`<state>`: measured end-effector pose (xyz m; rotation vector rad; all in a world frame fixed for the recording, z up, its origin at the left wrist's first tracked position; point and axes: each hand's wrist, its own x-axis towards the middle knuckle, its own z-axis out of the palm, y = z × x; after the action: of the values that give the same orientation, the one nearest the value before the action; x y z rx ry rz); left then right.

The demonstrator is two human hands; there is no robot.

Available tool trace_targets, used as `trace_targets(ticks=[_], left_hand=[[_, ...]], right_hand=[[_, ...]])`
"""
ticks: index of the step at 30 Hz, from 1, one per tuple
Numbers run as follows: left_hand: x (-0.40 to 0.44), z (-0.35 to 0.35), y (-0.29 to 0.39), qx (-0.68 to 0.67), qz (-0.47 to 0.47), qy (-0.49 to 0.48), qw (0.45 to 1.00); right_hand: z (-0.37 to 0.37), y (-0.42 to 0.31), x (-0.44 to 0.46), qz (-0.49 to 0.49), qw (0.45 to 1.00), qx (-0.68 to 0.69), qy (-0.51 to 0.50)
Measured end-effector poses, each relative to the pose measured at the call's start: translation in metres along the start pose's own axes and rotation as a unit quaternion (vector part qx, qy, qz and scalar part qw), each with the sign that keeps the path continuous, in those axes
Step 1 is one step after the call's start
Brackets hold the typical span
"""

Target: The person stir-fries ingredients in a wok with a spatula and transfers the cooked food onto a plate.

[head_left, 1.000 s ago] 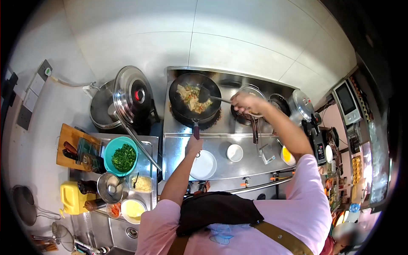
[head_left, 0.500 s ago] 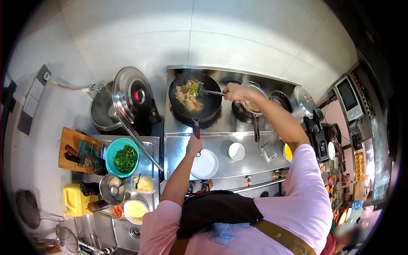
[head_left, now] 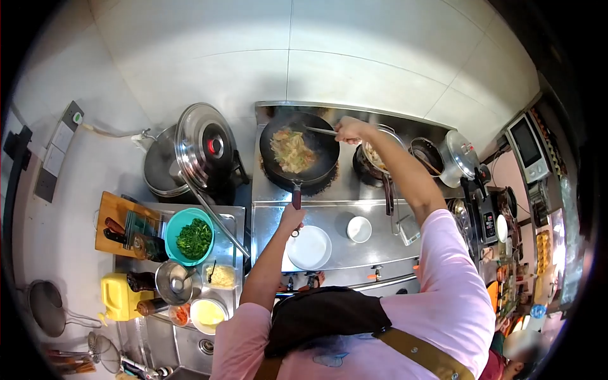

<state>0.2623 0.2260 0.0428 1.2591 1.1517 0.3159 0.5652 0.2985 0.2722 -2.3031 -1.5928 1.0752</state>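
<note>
A strainer point(head_left: 45, 307) hangs by the left wall. To its right stand a yellow jug point(head_left: 122, 296) and, farther off, a wooden board point(head_left: 109, 223) with knife handles point(head_left: 114, 230) in front of it. On the side table point(head_left: 235, 218), a teal bowl point(head_left: 170, 239) holds chopped greens point(head_left: 195, 239). Nearer are a metal bowl point(head_left: 167, 277), a tub of pale shreds point(head_left: 220, 277), a small tub of red pieces point(head_left: 181, 313) and, nearest, a white bowl with yellow contents point(head_left: 208, 313). Beyond the side table sits a big pot point(head_left: 158, 168), its right side overlapped by a tilted lid point(head_left: 201, 126).

At the middle, the wok point(head_left: 327, 161) rests over a burner at the far side, with cooked food point(head_left: 291, 152) gathered left of its centre. The left hand point(head_left: 292, 219) is wrapped around the wok's handle point(head_left: 297, 198), on the near side. Just beside that hand, to the right, lies a white plate point(head_left: 310, 247); a white cup point(head_left: 359, 229) stands farther right.

The right hand point(head_left: 348, 130) grasps a spatula point(head_left: 322, 131), which reaches left over the wok's rim; its head is hard to make out. Right of the wok, the right forearm passes over part of a pan point(head_left: 389, 189). Farther right come a small dark pan point(head_left: 425, 152), a tall lidded pot point(head_left: 461, 158) and a microwave point(head_left: 529, 149).
</note>
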Motion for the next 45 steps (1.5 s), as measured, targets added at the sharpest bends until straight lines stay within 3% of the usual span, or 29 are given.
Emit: trace_targets(ticks=[2, 4, 7, 10, 17, 20, 24, 27, 29, 33, 36, 40, 45], left_hand=[[0.003, -0.006, -0.002, -0.001, -0.003, -0.015, 1.000], [0.003, -0.014, -0.003, -0.008, -0.013, -0.032, 0.999], [0.002, -0.022, 0.002, -0.017, -0.017, -0.047, 0.999], [-0.003, -0.021, 0.005, -0.037, -0.025, -0.048, 0.998], [0.006, 0.008, -0.015, -0.064, 0.031, 0.005, 0.997], [0.000, 0.026, -0.010, -0.019, 0.041, 0.058, 0.997], [-0.007, 0.032, -0.010, -0.012, 0.043, 0.079, 0.996], [-0.019, 0.030, -0.004, 0.037, 0.018, 0.063, 0.997], [-0.025, 0.029, 0.001, 0.046, 0.010, 0.063, 0.997], [-0.023, 0.031, -0.004, 0.030, 0.021, 0.077, 0.996], [-0.024, 0.027, -0.003, 0.035, 0.006, 0.067, 0.997], [-0.030, 0.022, 0.003, 0.033, -0.011, 0.049, 0.998], [-0.024, 0.029, -0.007, 0.023, 0.012, 0.060, 0.998]], right_hand=[[0.021, -0.018, -0.006, -0.079, 0.992, -0.090, 0.041], [0.039, -0.025, -0.016, -0.097, 0.966, -0.238, -0.014], [0.058, -0.002, -0.057, -0.208, 0.884, -0.414, 0.066], [0.048, -0.001, -0.110, -0.087, 0.898, -0.430, 0.020], [0.050, -0.022, -0.195, -0.042, 0.910, -0.412, 0.028], [0.080, -0.001, -0.167, -0.054, 0.929, -0.362, 0.045], [0.054, -0.002, -0.136, -0.089, 0.932, -0.348, 0.053], [-0.001, -0.040, -0.129, -0.086, 0.935, -0.344, -0.023], [-0.024, -0.078, -0.121, -0.049, 0.890, -0.432, -0.135], [-0.001, -0.078, -0.064, 0.019, 0.927, -0.354, -0.118], [0.008, -0.079, -0.055, 0.000, 0.922, -0.371, -0.110], [-0.039, -0.095, -0.082, 0.012, 0.954, -0.218, -0.204], [-0.003, -0.086, -0.061, 0.011, 0.969, -0.206, -0.137]])
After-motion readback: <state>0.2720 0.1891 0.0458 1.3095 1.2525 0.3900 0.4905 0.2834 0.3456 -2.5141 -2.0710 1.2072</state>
